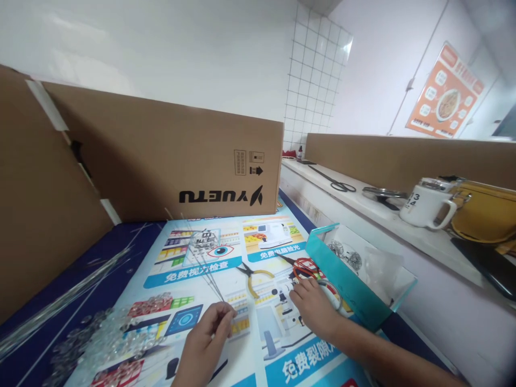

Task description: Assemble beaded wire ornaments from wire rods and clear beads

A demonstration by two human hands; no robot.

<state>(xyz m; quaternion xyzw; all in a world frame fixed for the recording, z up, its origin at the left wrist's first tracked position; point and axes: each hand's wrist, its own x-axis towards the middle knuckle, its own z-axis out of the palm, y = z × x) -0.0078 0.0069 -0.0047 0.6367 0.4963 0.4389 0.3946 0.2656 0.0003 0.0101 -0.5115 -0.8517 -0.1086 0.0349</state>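
Note:
My left hand point(209, 336) is closed, thumb against fingers, on several thin wires point(212, 277) that slant away up and left over the printed mat. Low on the mat, my right hand point(316, 309) rests palm down, its fingers loosely bent and nothing visible in them. Just beyond its fingers lie red-handled scissors point(304, 267), and a pale ring-shaped thing point(334, 293), partly hidden by the hand, is beside it. Yellow-handled pliers point(256, 277) lie between the hands. Loose clear beads point(116, 333) are heaped left of my left hand.
An open teal box point(350, 285) with beaded balls point(344, 255) and a plastic bag point(382, 271) stands at right. A bundle of long wires point(68, 301) lies at far left. Cardboard point(161, 156) walls the back. A ledge holds a white mug point(425, 204) and black scissors point(338, 184).

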